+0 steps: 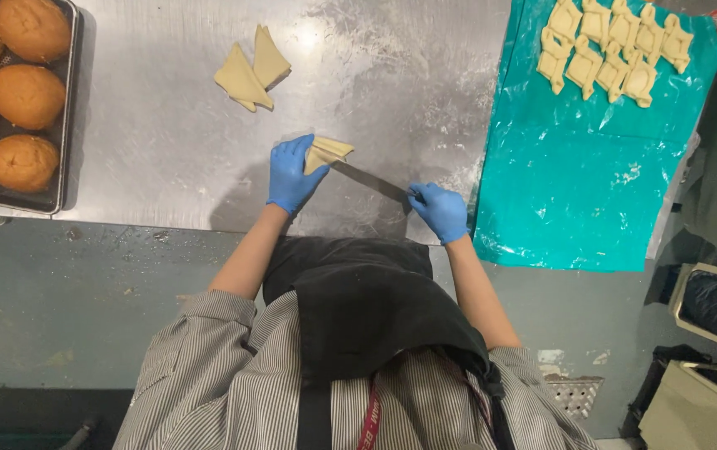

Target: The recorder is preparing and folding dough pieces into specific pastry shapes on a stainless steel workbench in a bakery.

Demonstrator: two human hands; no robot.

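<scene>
Dough: pale yellow, a folded triangle [327, 152] flat on the steel table [167, 125], near its front edge, straight ahead of the person
Left hand: blue-gloved [292, 173], fingers spread and pressing down on the triangle's left side; it seems to pin the piece so it cannot slide, and grips nothing
Dough to fingers: the left fingertips [304, 146] cover the left corner; the right point juts free toward the blade
Knife: long dark blade [368, 179] lying low over the table, its tip just under the triangle's lower edge, apparently angled to cut into the fold
Right hand: blue-gloved [440, 211], fingers curled tight around the knife handle, set well back from the dough, keeping it away from the edge
Spare dough: two more folded triangles [252, 73] further back, apart from both hands
Sheet: teal plastic [575, 192] at right, carrying shaped pastries [612, 46] at its far end
Tray: dark [65, 125], far left, with round brown buns [25, 96]
</scene>
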